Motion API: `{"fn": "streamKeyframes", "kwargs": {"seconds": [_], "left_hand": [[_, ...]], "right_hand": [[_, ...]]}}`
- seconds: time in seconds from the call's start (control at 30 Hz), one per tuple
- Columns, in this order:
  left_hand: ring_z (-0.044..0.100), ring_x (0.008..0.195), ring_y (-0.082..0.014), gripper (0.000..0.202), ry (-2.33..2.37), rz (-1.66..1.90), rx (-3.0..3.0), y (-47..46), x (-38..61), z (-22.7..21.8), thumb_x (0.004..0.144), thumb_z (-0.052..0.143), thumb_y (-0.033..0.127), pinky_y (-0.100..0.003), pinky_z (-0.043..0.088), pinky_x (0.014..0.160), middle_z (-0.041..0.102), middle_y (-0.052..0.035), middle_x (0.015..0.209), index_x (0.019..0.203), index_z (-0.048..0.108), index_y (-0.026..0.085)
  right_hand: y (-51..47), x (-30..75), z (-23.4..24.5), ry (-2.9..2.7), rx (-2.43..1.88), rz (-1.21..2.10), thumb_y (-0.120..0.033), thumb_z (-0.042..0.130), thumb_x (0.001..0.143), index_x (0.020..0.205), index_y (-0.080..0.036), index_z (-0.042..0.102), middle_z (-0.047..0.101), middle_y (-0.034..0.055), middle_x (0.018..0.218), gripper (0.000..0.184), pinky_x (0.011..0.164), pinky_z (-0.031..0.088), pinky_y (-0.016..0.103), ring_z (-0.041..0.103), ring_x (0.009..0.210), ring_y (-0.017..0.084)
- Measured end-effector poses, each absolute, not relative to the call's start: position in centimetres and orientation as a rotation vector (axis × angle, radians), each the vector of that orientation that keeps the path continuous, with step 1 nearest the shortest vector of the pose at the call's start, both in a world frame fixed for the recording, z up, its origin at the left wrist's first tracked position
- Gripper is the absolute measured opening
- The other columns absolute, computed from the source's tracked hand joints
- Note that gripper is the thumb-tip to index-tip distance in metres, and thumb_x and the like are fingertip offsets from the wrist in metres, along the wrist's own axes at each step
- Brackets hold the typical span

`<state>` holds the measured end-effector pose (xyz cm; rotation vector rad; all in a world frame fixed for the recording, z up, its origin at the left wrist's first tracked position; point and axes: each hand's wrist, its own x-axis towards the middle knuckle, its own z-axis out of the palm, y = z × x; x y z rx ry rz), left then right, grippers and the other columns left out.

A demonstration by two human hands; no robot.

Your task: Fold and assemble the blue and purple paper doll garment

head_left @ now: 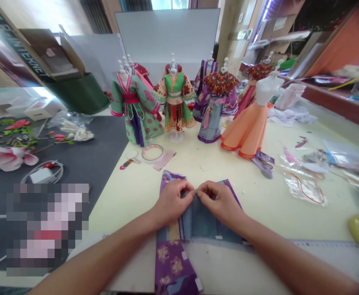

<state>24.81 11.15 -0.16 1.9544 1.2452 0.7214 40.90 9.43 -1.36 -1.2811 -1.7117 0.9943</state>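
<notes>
A sheet of purple and blue-grey patterned paper (197,223) lies flat on the pale yellow table (136,188) in front of me. My left hand (171,200) and my right hand (219,203) rest on it side by side, fingers closed, and pinch its upper edge where thumbs and forefingers almost meet near the middle. A purple floral part of the paper (171,266) runs toward me between my forearms.
Several small mannequins in paper costumes stand at the back: a green robe (134,108), a green and red dress (176,102), a purple dress (213,108), an orange gown (248,127). A tape roll (152,153) lies before them. Plastic bags (305,184) lie right, artificial flowers (7,157) left.
</notes>
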Motion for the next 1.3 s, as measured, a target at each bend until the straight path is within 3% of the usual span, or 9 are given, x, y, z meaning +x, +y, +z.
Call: {"fn": "streamKeyframes", "kwargs": {"seconds": [0.4, 0.77, 1.3], "left_hand": [[0.048, 0.067, -0.0136, 0.008, 1.279, 0.736, 2.100, 10.64, 25.05, -0.04, 0.075, 0.052, 0.016, -0.028, 0.036, 0.068, 0.056, 0.0011, 0.065, 0.067, 0.056, 0.016], [0.052, 0.061, -0.0107, 0.008, 1.190, 0.713, 1.861, 11.10, 24.95, 0.08, 0.073, 0.051, 0.015, -0.021, 0.038, 0.057, 0.059, 0.0017, 0.064, 0.068, 0.057, 0.015], [0.052, 0.066, -0.0125, 0.008, 1.247, 0.738, 1.993, 10.89, 25.04, 0.12, 0.072, 0.052, 0.014, -0.025, 0.038, 0.063, 0.059, 0.0008, 0.066, 0.067, 0.058, 0.016]], "right_hand": [[9.27, 40.69, -1.70, -1.749, -1.295, 0.873, -0.014, 0.048, 0.072, 0.066, -0.016, 0.056, 0.052, -0.0021, 0.057, 0.010, 0.050, 0.035, 0.021, 0.046, 0.052, 0.010], [9.37, 40.54, -1.17, -1.616, -1.294, 1.047, -0.015, 0.046, 0.067, 0.062, -0.016, 0.050, 0.045, -0.0039, 0.054, 0.007, 0.046, 0.031, 0.019, 0.041, 0.050, 0.009], [9.30, 40.68, -1.28, -1.653, -1.295, 1.024, -0.017, 0.048, 0.070, 0.064, -0.016, 0.052, 0.048, -0.0033, 0.055, 0.007, 0.048, 0.033, 0.020, 0.043, 0.051, 0.009]]}}
